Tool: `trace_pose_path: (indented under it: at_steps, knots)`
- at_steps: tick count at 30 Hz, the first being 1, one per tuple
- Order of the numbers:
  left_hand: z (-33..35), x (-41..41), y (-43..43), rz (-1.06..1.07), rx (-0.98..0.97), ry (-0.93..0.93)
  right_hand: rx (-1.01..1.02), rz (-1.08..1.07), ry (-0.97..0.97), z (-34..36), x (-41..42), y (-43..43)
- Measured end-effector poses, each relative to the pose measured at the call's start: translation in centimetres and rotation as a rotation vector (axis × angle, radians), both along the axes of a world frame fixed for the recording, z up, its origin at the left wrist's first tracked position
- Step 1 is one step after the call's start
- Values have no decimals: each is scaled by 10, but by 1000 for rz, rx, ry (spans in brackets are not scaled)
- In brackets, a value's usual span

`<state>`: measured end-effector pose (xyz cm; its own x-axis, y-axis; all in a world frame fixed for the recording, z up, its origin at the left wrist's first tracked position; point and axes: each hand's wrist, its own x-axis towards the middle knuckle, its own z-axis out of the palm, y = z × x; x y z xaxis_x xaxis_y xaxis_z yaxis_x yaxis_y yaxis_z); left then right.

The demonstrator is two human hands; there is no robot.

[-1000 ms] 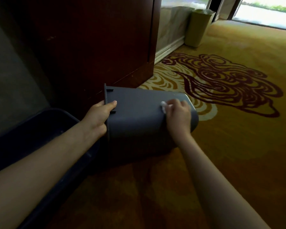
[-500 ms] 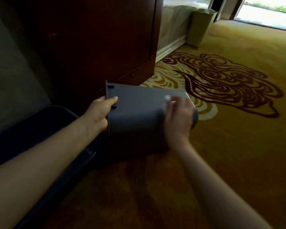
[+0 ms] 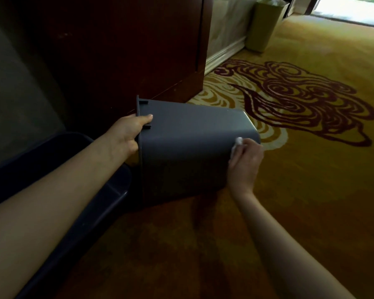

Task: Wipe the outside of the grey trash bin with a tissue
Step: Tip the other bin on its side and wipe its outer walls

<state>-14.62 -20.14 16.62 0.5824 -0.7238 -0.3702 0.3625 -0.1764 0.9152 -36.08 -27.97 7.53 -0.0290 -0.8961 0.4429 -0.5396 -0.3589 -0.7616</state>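
Sideways, grey trash bin [image 3: 186, 147], base rightward, rim leftward.

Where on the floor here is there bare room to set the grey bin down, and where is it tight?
Free: the carpet right of the grey trash bin and right hand, and the stretch between the forearms. Crowded: the left, where the dark tub sits against the bin's rim, held by the left hand, with the wooden panel behind.

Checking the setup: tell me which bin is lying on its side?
The grey trash bin held by both hands; the olive-green bin by the wall stands upright.
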Motion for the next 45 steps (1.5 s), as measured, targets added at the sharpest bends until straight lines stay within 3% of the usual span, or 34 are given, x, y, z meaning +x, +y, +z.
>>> trace_pose_path:
  at_steps: [5, 8, 12, 14, 18, 25, 30, 34, 37, 42, 45]
  knots:
    - [1, 0, -2, 30, 13, 10, 64, -38, -86, -4, -19, -25]
    - [-5, -1, 16, -80, -47, 57, 158, -90, -174, 0, -23, -34]
    - [-36, -13, 49, -297, -21, -304, 250, -61, -178, 6, -28, -49]
    - [-40, -18, 51, -267, -86, -379, 335, -69, -262, 8, -33, -57]
    - [-15, -29, 27, -81, -210, -279, 407, -229, -496, 9, -46, -62]
    - [5, -30, 2, 146, -181, -105, 290, -194, -383, 13, -62, -42]
    - [1, -26, -4, 185, -65, 37, -27, 269, 10, 28, -19, 16]
    - [-1, -26, -4, 167, -35, 67, -127, 446, 285, 15, 4, 36]
    - [-3, -24, -1, 161, -36, 69, -78, 388, 244, -4, -10, 24]
    - [-6, -22, 0, 177, -27, 63, 185, -3, 112, -20, -45, -5]
    - [-8, -21, -2, 168, -33, 42, 105, 50, 34, -4, -33, 8]
